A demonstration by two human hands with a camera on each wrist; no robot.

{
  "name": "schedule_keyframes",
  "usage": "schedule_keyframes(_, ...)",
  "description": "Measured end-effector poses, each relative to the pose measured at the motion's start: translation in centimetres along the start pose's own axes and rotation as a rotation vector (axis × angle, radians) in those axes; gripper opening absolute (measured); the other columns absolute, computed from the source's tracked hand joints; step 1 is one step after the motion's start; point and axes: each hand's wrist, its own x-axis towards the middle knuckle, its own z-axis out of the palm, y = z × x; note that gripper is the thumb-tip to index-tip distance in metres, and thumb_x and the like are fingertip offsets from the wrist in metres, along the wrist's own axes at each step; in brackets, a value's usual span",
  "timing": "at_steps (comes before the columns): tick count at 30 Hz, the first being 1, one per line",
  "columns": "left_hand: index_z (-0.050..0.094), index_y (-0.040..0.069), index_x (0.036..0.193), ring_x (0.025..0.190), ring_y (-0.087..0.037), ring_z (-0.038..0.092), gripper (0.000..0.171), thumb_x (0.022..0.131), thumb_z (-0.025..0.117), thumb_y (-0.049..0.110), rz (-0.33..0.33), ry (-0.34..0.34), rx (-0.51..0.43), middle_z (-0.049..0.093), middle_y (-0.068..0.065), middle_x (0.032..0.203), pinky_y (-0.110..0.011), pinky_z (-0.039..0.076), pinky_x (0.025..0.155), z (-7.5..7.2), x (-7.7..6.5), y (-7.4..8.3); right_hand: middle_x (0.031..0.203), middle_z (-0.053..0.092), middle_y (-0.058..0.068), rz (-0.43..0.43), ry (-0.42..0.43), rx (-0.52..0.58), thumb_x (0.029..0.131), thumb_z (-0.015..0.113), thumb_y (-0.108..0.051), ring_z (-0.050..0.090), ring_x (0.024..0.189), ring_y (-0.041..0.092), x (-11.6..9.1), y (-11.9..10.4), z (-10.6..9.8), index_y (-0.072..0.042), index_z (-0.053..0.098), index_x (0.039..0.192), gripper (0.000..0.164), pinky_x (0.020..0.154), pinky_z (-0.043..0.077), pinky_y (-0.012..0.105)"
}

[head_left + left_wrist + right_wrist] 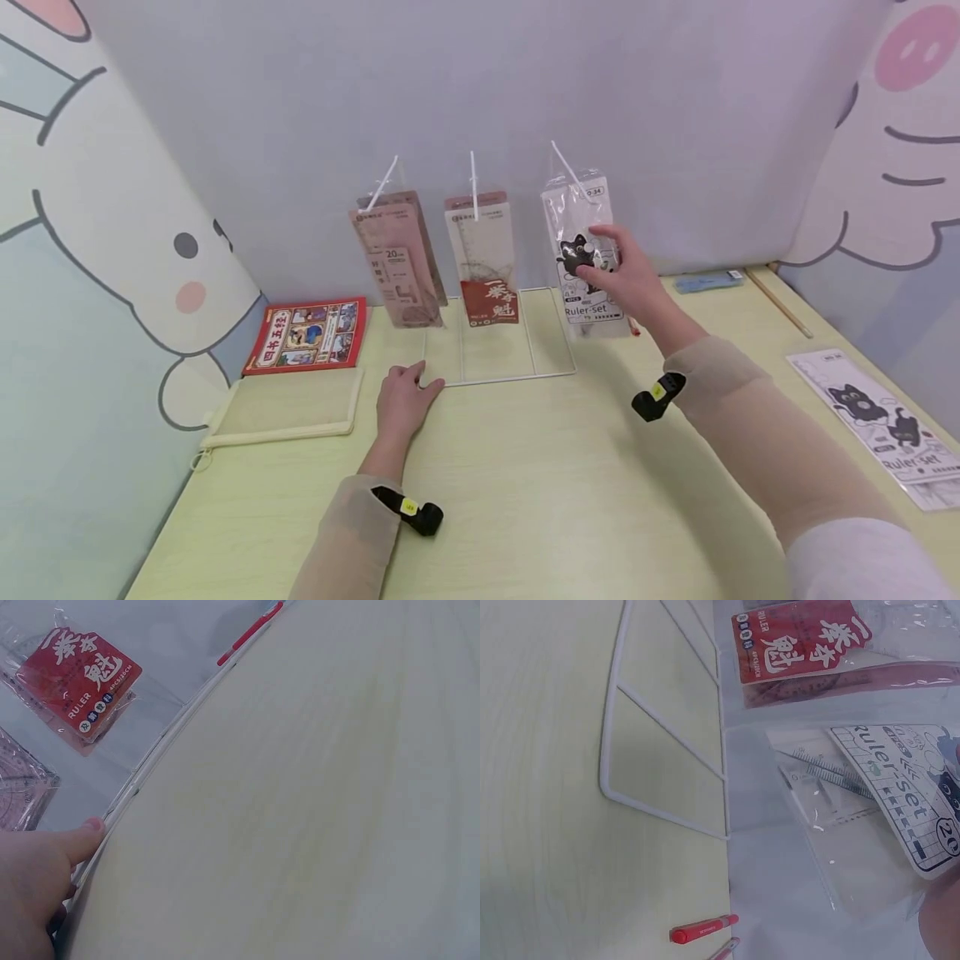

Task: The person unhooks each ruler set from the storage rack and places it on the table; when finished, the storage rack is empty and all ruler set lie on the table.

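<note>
My right hand pinches a clear-bagged ruler set with black cat drawings, thumb on its front. The bag is at the right prong of a white wire rack. In the right wrist view, clear rulers show behind the card of the ruler set. My left hand holds the front left corner of the rack's base; in the left wrist view its thumb lies along the wire. Pink ruler packs hang from the left prong, and red-and-white ruler packs from the middle one.
A red book and a cream mesh pouch lie at the left. At the right are another ruler set, a blue packet and a wooden stick. Red pens lie behind the rack's right side. A fabric wall borders the table.
</note>
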Motion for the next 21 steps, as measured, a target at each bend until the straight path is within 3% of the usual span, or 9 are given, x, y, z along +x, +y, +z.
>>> schedule_keyframes(5, 0.055, 0.006, 0.131, 0.097, -0.030, 0.050, 0.058, 0.086, 0.065, 0.041, 0.008, 0.012, 0.002, 0.053, -0.014, 0.109, -0.044, 0.041, 0.079, 0.2, 0.0, 0.0, 0.114, 0.053, 0.015, 0.009, -0.007, 0.012, 0.086, 0.069, -0.020, 0.064, 0.089, 0.031, -0.8, -0.3, -0.1, -0.023, 0.034, 0.141, 0.065, 0.069, 0.053, 0.042)
schedule_keyframes(13, 0.055, 0.006, 0.131, 0.098, -0.031, 0.050, 0.058, 0.086, 0.065, 0.041, 0.018, 0.014, -0.003, 0.052, -0.015, 0.109, -0.045, 0.041, 0.080, 0.2, -0.1, 0.0, 0.112, 0.053, 0.014, -0.002, -0.039, -0.014, 0.085, 0.070, -0.021, 0.066, 0.078, 0.026, -2.6, -1.2, -1.1, -0.023, 0.034, 0.140, 0.065, 0.061, 0.054, 0.039)
schedule_keyframes(21, 0.054, 0.007, 0.132, 0.101, -0.032, 0.050, 0.059, 0.087, 0.064, 0.043, 0.000, -0.012, 0.003, 0.052, -0.016, 0.113, -0.045, 0.041, 0.082, -0.1, -0.1, 0.1, 0.107, 0.058, 0.020, -0.072, -0.055, -0.015, 0.085, 0.069, -0.014, 0.066, 0.077, 0.023, -4.5, -1.1, -2.2, -0.016, 0.037, 0.137, 0.061, 0.058, 0.054, 0.037)
